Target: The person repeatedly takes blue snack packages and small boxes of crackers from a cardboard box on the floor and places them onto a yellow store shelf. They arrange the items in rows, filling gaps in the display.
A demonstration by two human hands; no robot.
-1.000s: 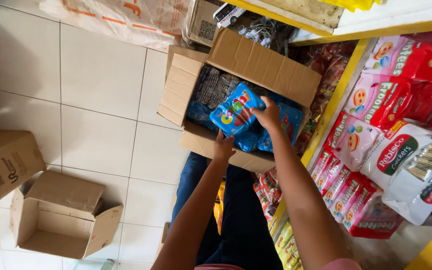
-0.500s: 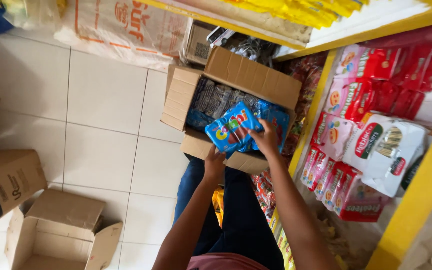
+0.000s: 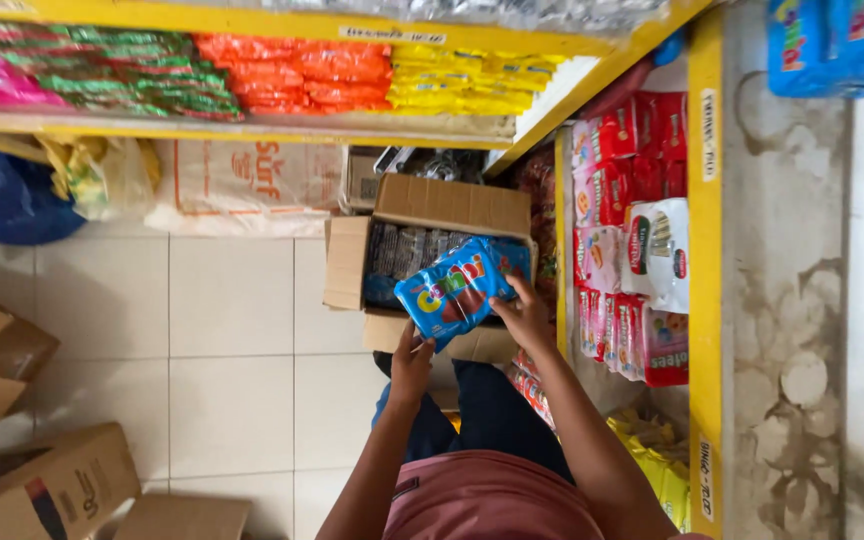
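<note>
Above an open carton (image 3: 350, 262), both hands (image 3: 467, 335) hold blue packets (image 3: 455, 290).

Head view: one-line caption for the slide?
Both hands, left hand and right hand, hold a blue snack packet above an open cardboard box beside yellow shelves.

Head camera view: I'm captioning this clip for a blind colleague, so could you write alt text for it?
Seen from above, a person's left hand and right hand hold a blue snack packet over an open cardboard box of more packets on a white tiled floor. Yellow shelves stocked with red, pink, orange and green packets surround them, with other cardboard boxes at the left.
</note>
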